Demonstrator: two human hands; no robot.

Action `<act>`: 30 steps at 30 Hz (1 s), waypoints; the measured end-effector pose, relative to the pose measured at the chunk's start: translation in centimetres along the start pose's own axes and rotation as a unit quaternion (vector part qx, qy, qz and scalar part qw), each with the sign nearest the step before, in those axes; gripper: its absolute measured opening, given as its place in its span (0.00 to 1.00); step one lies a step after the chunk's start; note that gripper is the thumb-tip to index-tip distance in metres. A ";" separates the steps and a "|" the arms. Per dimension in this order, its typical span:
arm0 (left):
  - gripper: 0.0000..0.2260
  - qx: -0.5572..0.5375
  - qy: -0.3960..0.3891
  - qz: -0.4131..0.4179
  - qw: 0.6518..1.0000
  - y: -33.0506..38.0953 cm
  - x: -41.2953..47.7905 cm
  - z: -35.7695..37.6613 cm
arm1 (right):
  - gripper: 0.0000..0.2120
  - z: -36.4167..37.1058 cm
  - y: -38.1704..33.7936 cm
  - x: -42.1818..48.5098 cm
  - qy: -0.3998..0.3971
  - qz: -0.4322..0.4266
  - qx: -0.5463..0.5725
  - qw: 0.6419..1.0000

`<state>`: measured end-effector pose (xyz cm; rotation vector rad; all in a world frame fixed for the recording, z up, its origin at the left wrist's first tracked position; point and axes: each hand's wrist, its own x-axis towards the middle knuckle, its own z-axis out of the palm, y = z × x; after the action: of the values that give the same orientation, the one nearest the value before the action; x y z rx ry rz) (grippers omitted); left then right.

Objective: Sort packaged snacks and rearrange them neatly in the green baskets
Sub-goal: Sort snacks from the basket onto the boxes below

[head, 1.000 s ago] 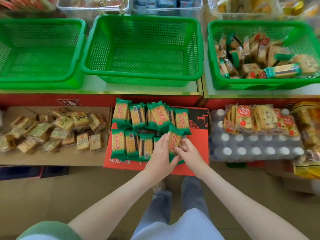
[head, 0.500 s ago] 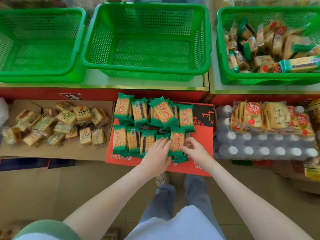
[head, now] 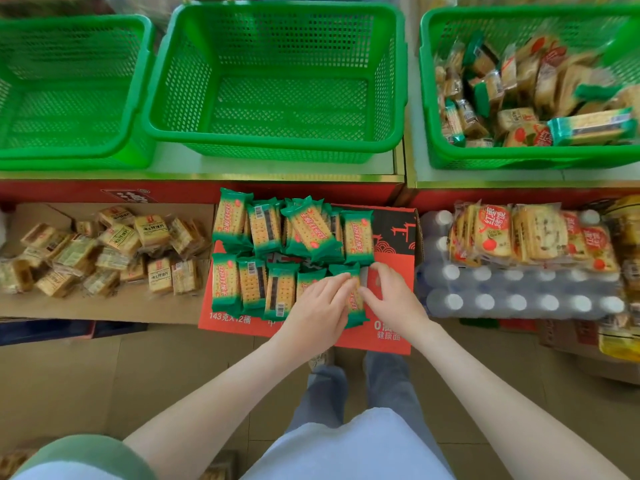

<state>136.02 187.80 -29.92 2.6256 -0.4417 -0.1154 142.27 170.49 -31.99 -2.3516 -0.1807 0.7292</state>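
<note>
Several green-wrapped cracker packets [head: 263, 258] lie in two rows on a red carton [head: 391, 271]. My left hand [head: 318, 306] and my right hand [head: 391, 299] both rest on the rightmost packet of the near row [head: 355, 299], fingers touching its wrapper from either side. On the counter above stand three green baskets: the left basket [head: 69, 154] and the middle basket [head: 277, 143] hold nothing, while the right basket [head: 519, 157] holds mixed snack packets [head: 512, 98].
Tan biscuit packets [head: 104, 251] lie on flat cardboard [head: 104, 306] at the left. Clear packets with red labels [head: 526, 233] sit on a shrink-wrapped case of bottles [head: 519, 292] at the right. Yellow bags [head: 620, 341] fill the far right edge.
Both hands lowered the tilted green packet flat into the near row and now rest on it. The camera moved closer and tilted down slightly.
</note>
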 end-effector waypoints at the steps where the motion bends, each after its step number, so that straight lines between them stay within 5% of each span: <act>1: 0.18 -0.003 0.014 0.011 1.000 0.5 1.0 -0.4 | 0.24 -1.0 -0.1 -0.1 0.011 -0.011 -0.006 1.000; 9: 0.18 -0.005 0.131 0.074 0.989 4.4 14.1 -3.1 | 0.15 -14.6 0.9 1.1 0.142 -0.143 -0.015 0.979; 16: 0.21 0.039 0.082 0.038 0.995 7.9 29.8 -3.4 | 0.17 -28.6 6.8 6.7 0.285 -0.127 -0.062 0.948; 20: 0.25 0.146 0.012 0.071 0.987 8.9 37.1 -2.5 | 0.19 -34.7 11.6 11.0 0.252 -0.080 -0.145 0.954; 24: 0.30 0.316 -0.076 0.107 0.940 9.1 42.4 -1.1 | 0.25 -38.4 14.6 13.9 0.102 -0.021 -0.277 0.955; 27: 0.26 0.358 -0.114 0.067 0.924 8.9 44.3 -0.1 | 0.28 -39.3 15.1 14.6 0.018 -0.021 -0.383 0.923; 30: 0.23 0.376 -0.123 -0.005 0.918 8.9 44.8 0.1 | 0.29 -39.4 14.9 14.6 0.027 -0.043 -0.418 0.907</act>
<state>175.70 165.61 -26.10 3.3894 -0.6628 -0.3407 175.13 141.62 -23.42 -3.1365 -0.6824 0.6072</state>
